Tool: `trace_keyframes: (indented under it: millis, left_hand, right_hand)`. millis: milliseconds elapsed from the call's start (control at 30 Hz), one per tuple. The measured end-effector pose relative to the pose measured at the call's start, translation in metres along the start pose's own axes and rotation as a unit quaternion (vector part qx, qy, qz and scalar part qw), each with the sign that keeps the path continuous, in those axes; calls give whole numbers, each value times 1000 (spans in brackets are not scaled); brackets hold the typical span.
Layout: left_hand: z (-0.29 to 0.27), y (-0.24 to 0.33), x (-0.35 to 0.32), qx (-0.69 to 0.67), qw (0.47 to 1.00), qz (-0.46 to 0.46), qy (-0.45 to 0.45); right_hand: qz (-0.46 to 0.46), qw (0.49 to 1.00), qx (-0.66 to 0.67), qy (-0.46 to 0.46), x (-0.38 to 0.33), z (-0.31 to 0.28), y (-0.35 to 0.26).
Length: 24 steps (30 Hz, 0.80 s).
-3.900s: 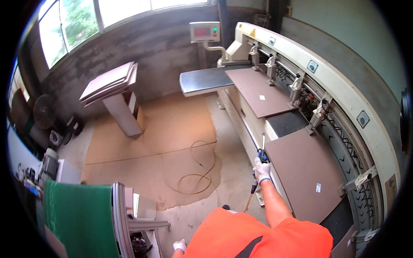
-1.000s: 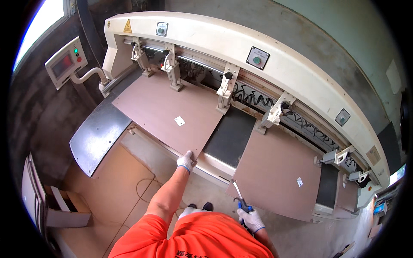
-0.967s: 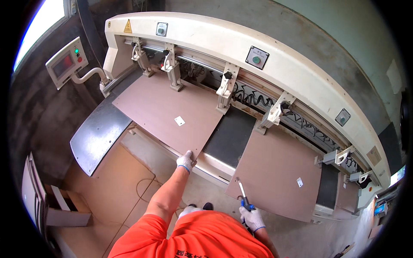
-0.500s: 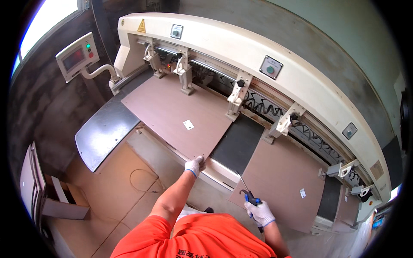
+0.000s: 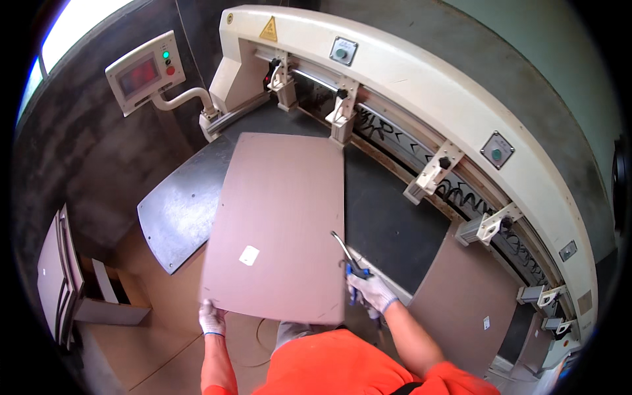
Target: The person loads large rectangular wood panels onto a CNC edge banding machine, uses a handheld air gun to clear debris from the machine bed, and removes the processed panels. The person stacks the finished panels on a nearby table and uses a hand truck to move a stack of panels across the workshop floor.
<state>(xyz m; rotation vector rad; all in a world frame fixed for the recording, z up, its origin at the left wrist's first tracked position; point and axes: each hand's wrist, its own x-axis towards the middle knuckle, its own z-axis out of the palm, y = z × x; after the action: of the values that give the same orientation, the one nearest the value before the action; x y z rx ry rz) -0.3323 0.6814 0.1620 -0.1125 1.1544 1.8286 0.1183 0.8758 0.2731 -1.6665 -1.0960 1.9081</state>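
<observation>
My left hand (image 5: 212, 318), in a white knit glove with a blue cuff, is closed on the near left corner of a brownish-pink board (image 5: 283, 197). The board has rounded corners and a small white label (image 5: 249, 255). Its far end rests on the machine's dark bed (image 5: 388, 217), and its near end overhangs in front of my body. My right hand (image 5: 372, 292), gloved alike, grips a blue and black air blow gun (image 5: 355, 270). The gun's thin bent metal nozzle points away from me, its tip over the board's right edge.
A long cream machine (image 5: 421, 72) curves behind the bed, with several clamp heads (image 5: 431, 172) along it. A second board (image 5: 461, 289) lies to the right. A control screen (image 5: 139, 76) stands far left, above a grey metal side plate (image 5: 181, 214). Stacked boards (image 5: 59, 276) lean at lower left.
The board has come out from under the left clamps toward me and turned. My left hand has shifted from its near right corner to its near left one. The blow gun stays in my right hand.
</observation>
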Motion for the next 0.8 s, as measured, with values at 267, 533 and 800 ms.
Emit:
trace_keyframes:
  millis: [267,533,800]
  left_hand:
    - [-27,-13,-26,118,988,-30,95]
    - [54,-12,76,83,996,-21,20]
    - [116,-22,122,139,987,-63,52]
  right_hand:
    - [92,982,91,-135,122,117,-15]
    - [42,991,116,-49,197,130,-85]
    - [19,993,119,1,248,131,-123]
